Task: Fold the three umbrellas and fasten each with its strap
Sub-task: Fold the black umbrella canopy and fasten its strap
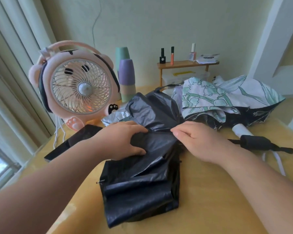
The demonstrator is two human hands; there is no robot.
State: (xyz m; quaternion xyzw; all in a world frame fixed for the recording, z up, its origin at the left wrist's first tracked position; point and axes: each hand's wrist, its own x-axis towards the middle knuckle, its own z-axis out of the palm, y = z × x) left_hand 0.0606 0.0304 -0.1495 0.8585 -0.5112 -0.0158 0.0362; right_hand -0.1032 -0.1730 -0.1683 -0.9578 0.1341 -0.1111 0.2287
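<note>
Grips the black umbrella [139, 191], crumpled at mid tabletop [218, 200], with left hand [125, 141] curled round bunched canopy; pinches a fold just beside with right hand [196, 142]; behind at right, floral umbrella [227, 97] lying loose; at left, pink fan [74, 86].

Home room: pink fan [75, 85], nail polish [192, 52].

Yellow table [210, 208], black umbrella [139, 191], floral umbrella [218, 95], pink fan [79, 88], phone [81, 132]
</note>
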